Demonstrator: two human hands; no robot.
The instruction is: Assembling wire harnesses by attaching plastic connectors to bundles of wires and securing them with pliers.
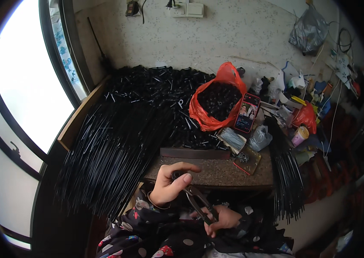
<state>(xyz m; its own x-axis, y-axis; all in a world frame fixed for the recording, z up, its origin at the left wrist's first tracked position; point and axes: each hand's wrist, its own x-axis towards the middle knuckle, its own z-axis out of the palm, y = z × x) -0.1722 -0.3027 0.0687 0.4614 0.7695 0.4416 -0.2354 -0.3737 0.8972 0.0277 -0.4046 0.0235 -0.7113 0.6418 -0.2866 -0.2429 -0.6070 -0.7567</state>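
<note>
While pliers [194, 191] are held close beside a bare thumb [182, 181], a pinch is to be feared

Because they are grasped in the right hand [220, 218], at the near right, and pointed towards the left hand [164, 188], skin could be nipped if a squeeze were misjudged. Should the small dark piece [176, 174] be held too loosely, it could be twisted free and dropped onto the patterned clothing [147, 237]. Farther off, thin black rods [108, 150] are laid so that they overhang the table [216, 172] at the left; if brushed, some could be swept to the floor. Beyond, the phone [247, 112], set near the red bag [229, 72], could be knocked over by a careless reach.

As for the fingers, those of the right hand are wrapped around the pliers. Farther and to the left, the small dark piece is lodged between the thumb and bent fingers of the left hand, with the forefinger [185, 166] stretched past it to the right; whether it is touched by the pliers cannot be told. Farther still, loose black parts [147, 86] are heaped.
</note>
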